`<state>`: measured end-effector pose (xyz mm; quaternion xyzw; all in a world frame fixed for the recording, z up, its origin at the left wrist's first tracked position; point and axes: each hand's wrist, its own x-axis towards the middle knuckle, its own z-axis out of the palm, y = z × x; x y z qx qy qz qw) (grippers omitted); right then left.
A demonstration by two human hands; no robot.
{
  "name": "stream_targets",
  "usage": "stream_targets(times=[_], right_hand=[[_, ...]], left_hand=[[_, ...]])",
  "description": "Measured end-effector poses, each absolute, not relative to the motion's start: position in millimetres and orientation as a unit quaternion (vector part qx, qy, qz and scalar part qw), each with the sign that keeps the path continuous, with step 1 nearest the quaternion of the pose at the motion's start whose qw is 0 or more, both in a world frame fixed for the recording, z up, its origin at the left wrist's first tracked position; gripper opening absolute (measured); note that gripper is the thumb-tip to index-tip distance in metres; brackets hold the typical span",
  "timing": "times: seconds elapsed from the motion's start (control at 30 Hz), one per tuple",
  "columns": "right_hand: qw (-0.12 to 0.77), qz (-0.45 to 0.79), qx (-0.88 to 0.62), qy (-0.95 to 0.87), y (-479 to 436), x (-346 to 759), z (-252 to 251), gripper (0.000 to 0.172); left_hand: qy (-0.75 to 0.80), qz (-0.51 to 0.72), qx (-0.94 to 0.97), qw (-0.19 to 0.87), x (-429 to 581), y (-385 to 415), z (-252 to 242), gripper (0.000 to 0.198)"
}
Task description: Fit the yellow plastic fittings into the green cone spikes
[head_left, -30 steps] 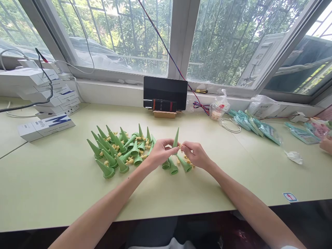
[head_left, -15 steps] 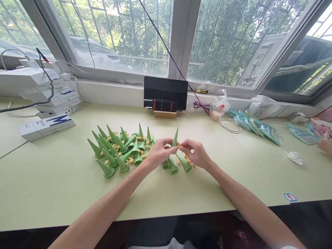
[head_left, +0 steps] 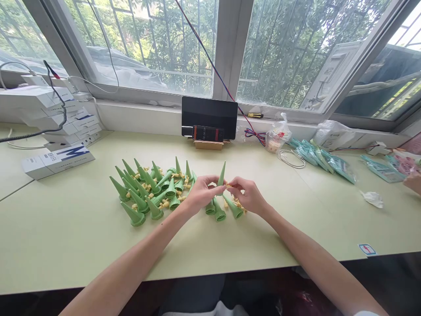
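My left hand [head_left: 203, 193] is closed around the lower part of a green plastic cone-shaped spike [head_left: 222, 172], which points upward. My right hand [head_left: 247, 192] pinches a small yellowish valve-like piece [head_left: 228, 186] against the side of that spike; the fingers hide most of it. Below my hands lie a few loose green spikes [head_left: 219, 211] with their threaded open ends facing me. Small yellowish pieces [head_left: 244, 210] lie partly hidden under my right hand. To the left is a cluster of green spikes [head_left: 141, 202] with yellowish pieces attached or among them.
A tablet [head_left: 209, 115] and a phone [head_left: 208, 133] on a cardboard stand are at the back. White boxes [head_left: 59, 160] are stacked at left. A knotted plastic bag [head_left: 277, 135], teal packets [head_left: 337, 166] and a crumpled tissue [head_left: 373, 199] lie at right. Another person's hand [head_left: 413, 182] shows at the right edge.
My hands stay in nearly the same place, still holding the spike and the small piece together. The view has shifted very slightly. The other person's hand at the right edge has moved a little.
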<state>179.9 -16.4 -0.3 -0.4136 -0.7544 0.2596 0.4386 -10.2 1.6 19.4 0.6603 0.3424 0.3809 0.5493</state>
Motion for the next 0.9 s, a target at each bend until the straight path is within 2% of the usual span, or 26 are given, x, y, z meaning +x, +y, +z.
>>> stream_targets(times=[0.27,0.9], right_hand=[[0.430,0.256,-0.415,-0.760,-14.6,181.2,-2.4,0.016],[0.415,0.243,-0.422,-0.769,-15.2,182.0,-2.3,0.019]], left_hand=[[0.335,0.387,0.664,0.545,-9.2,2.0,19.6,0.024],[0.348,0.382,0.684,0.515,-7.2,-1.0,22.5,0.019]])
